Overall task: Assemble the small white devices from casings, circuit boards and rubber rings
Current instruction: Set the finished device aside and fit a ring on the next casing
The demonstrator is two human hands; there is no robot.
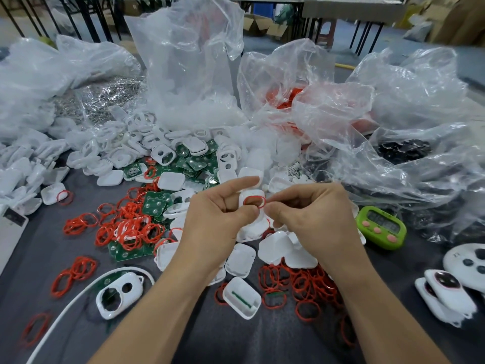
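Working just above the centre of the view, held a white casing (251, 194) in the left hand (220, 214), gripped with thumb and curled fingers, and pinched a red rubber ring (258, 206) against its face with the fingertips of the right hand (312, 214). Judged the ring as not yet seated all around. Counted very little as done: perhaps one closed device (119, 294) at 7 o'clock and a few more (446, 292) at 4 o'clock, without being sure they were finished. Left much to do: a heap of empty casings (131, 151) from 10 to 12 o'clock, green circuit boards (154, 206) near 10 o'clock, loose rings (301, 287) at 6 o'clock. Noted also clear plastic bags (189, 61) along 12 o'clock, a green timer (381, 227) at 3 o'clock, a white cable (65, 303) at 7 o'clock. Saw nothing blocking the hands, only crowded piles under the wrists, probably easy to scatter.
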